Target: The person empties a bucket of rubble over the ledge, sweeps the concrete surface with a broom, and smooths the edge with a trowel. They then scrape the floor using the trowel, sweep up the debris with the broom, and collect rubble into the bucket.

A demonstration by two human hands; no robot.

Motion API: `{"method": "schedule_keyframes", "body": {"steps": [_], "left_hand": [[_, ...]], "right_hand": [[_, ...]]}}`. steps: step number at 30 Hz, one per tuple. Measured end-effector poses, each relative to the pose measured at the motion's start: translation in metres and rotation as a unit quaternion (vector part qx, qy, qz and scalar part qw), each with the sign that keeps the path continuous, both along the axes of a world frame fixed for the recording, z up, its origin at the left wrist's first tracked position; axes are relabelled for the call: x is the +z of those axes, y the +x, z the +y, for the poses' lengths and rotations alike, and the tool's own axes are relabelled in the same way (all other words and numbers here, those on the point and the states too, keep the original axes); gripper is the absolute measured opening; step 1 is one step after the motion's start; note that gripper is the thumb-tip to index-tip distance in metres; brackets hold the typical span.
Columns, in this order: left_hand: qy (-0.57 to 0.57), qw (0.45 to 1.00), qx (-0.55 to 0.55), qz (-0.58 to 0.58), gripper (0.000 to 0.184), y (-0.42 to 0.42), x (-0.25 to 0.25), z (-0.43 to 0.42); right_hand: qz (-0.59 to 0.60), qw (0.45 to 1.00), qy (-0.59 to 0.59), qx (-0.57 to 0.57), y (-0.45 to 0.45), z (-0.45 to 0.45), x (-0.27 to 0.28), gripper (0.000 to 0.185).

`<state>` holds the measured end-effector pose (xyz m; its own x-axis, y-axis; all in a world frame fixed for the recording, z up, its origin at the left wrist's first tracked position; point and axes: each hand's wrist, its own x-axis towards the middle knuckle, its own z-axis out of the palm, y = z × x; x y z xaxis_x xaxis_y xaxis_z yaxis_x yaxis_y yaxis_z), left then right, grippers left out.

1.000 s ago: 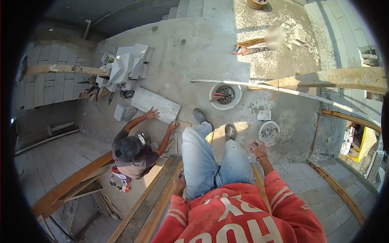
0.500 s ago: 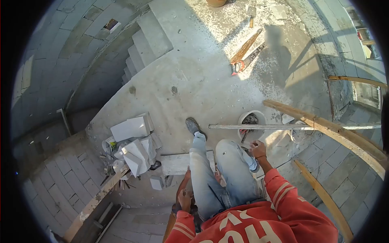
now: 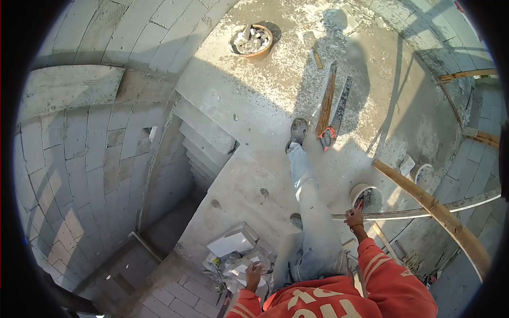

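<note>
Fingers curl loosely, contents indeterminable, on our right hand [image 3: 354, 218] beside the bucket [image 3: 365, 185] and left hand [image 3: 254, 275] near the blocks [image 3: 232, 243], as our step brings the saw [image 3: 339, 107] nearer our front shoe [image 3: 298, 131].

Stairs [image 3: 207, 135] ahead-left of me. Block pile [image 3: 236, 241] on the floor [image 3: 249, 167], just beyond my left hand [image 3: 253, 275]. Bucket [image 3: 375, 197] just beyond my right hand [image 3: 353, 218]; can't tell if they touch. Saw [image 3: 340, 111] flat on the floor ahead, right of my forward shoe [image 3: 298, 131]. Basin [image 3: 261, 55] farther out, left of the saw, rubble [image 3: 255, 40] in it. Beam [image 3: 424, 199] crosses over the pole [image 3: 395, 215], right of the bucket.
</note>
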<state>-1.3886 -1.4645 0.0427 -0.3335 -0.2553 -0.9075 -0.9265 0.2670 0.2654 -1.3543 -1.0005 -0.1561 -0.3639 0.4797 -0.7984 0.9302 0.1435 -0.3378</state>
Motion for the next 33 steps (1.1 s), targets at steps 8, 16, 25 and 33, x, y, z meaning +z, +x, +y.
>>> {"method": "schedule_keyframes", "body": {"steps": [8, 16, 25, 33], "left_hand": [[-0.025, 0.987, -0.158, -0.003, 0.03, -0.377, -0.133, 0.078], [-0.142, 0.892, -0.326, 0.281, 0.081, -0.854, -0.26, 0.292], [0.053, 0.948, -0.217, 0.225, 0.037, -0.986, -0.331, 0.413], [0.124, 0.963, -0.171, 0.168, 0.024, -0.982, -0.327, 0.425]], "right_hand": [[0.089, 0.968, -0.14, -0.187, -0.333, 0.052, -0.018, 0.015], [0.111, 0.935, -0.188, -0.278, -0.46, 0.079, -0.041, 0.019], [0.022, 0.975, 0.171, -0.138, -0.53, 0.166, -0.318, 0.033], [-0.1, 0.966, 0.203, -0.128, -0.633, 0.246, -0.423, 0.067]]}}
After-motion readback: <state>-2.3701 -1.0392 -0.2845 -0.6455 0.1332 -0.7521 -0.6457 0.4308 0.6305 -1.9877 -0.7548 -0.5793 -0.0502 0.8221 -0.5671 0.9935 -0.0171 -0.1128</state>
